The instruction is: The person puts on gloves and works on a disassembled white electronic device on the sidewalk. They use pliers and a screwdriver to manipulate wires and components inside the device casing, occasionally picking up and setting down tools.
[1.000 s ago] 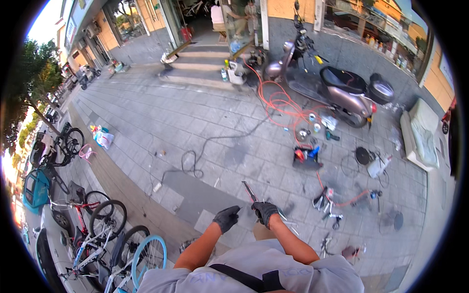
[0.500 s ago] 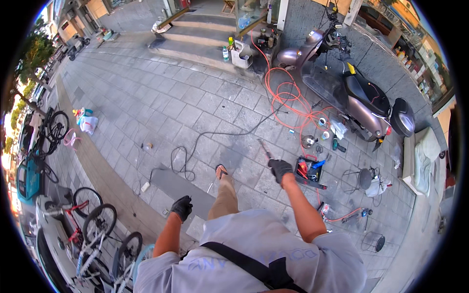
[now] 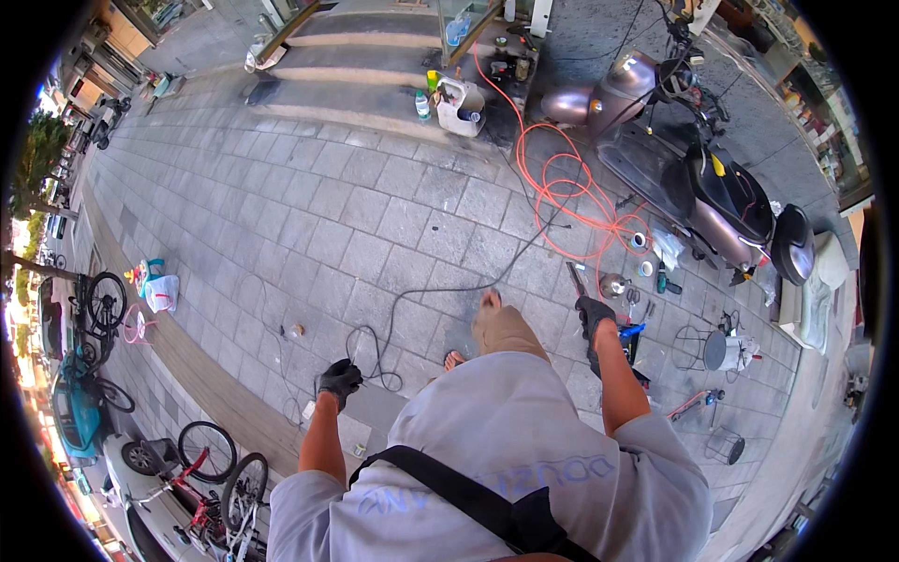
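My right hand (image 3: 595,323), in a black glove, is closed around a long, flat, dark tool (image 3: 574,278) whose narrow end points away from me. Its exact kind does not show. Just right of that forearm lies a toolbox (image 3: 637,348) with blue and red items, partly hidden by my arm. To the left, my other gloved hand, the left (image 3: 340,378), hangs above the paving with its fingers curled in. Whatever they may hold is hidden. A black cable (image 3: 398,314) runs over the ground between my hands.
A purple scooter (image 3: 688,192) stands at the far right by the wall. An orange hose (image 3: 581,201) lies coiled before it, near a green drill (image 3: 667,281) and a round metal stool (image 3: 716,351). Steps (image 3: 361,84) rise ahead, with a white cut-open container (image 3: 459,105). Bicycles (image 3: 208,451) stand at left.
I have stepped forward, and my leading foot is now farther right. My right hand, still on the tool, has shifted right, and my forearm now covers part of the toolbox.
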`<state>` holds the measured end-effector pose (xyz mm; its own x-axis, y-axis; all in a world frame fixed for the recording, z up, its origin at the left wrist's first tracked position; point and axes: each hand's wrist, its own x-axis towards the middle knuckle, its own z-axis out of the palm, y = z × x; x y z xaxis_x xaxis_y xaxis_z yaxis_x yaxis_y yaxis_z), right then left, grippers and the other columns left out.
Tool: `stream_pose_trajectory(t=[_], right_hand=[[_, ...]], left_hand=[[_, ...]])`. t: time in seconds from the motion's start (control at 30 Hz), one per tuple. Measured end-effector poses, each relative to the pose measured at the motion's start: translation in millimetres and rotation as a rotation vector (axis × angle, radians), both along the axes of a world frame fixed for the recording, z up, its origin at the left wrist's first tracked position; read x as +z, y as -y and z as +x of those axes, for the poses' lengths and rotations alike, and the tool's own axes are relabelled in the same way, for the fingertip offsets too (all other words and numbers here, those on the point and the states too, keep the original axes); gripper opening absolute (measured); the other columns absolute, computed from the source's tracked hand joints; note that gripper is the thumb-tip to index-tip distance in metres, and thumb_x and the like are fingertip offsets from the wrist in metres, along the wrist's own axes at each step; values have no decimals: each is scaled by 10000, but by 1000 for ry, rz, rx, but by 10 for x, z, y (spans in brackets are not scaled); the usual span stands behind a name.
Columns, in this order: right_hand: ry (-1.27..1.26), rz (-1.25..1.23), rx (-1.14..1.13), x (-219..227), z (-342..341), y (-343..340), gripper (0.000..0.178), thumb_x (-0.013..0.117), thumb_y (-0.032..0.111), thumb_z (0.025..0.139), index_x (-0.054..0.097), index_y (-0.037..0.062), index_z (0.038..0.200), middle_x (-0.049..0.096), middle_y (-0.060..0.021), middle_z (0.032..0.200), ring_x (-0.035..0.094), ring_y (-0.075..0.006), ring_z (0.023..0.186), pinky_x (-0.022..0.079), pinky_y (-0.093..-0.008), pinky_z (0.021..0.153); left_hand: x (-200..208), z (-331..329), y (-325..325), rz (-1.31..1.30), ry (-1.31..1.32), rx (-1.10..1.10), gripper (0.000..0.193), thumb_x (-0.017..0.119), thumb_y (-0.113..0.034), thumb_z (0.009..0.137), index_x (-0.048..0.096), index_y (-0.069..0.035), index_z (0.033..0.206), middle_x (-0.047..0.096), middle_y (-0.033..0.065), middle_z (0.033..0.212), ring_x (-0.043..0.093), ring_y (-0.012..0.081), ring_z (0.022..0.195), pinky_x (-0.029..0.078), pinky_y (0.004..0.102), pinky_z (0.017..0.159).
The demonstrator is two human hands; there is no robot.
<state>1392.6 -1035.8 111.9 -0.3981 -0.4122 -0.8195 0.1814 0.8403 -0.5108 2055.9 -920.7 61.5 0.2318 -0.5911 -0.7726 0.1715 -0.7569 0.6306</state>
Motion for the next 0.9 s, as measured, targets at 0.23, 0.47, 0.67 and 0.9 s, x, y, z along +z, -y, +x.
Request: stream_pose_trajectory(t=[0.23, 0.47, 0.67, 0.9], right_hand=[[-5, -14, 112, -684, -112, 2450, 245, 704, 342, 801, 655, 111, 736, 518, -13, 585, 442, -168, 465, 336, -369, 430], [-202, -101, 507, -1421, -95, 5602, 384, 685, 425, 817, 713, 49, 743, 656, -76, 664, 585, -208, 585, 427, -392, 578], [-316, -211, 661, -1737, 381, 7711, 497, 686, 529, 849, 722, 38, 777, 678, -87, 698, 591, -200, 595, 431, -411, 587], [-249, -139, 1170, -1939, 660, 7635, 534, 521, 553, 946, 770, 83, 908, 765, -154, 946, 709, -347, 981, 495, -478, 911]], left_hand=[[59, -197, 1296, 101, 78, 35, 434, 741, -133, 915, 638, -26, 1323, 747, 83, 938, 696, 192, 622, 504, 297, 508], [595, -684, 2545, 382, 293, 160, 383, 775, -157, 906, 682, -64, 1266, 745, 77, 932, 672, 185, 574, 490, 307, 460], [1183, -1076, 3838, 230, 337, 210, 396, 787, -148, 911, 675, -53, 1279, 752, 73, 978, 708, 182, 654, 529, 294, 532], [1306, -1448, 5338, 66, 181, -17, 437, 724, -88, 961, 608, -30, 1379, 718, 120, 1174, 735, 220, 865, 603, 344, 745]])
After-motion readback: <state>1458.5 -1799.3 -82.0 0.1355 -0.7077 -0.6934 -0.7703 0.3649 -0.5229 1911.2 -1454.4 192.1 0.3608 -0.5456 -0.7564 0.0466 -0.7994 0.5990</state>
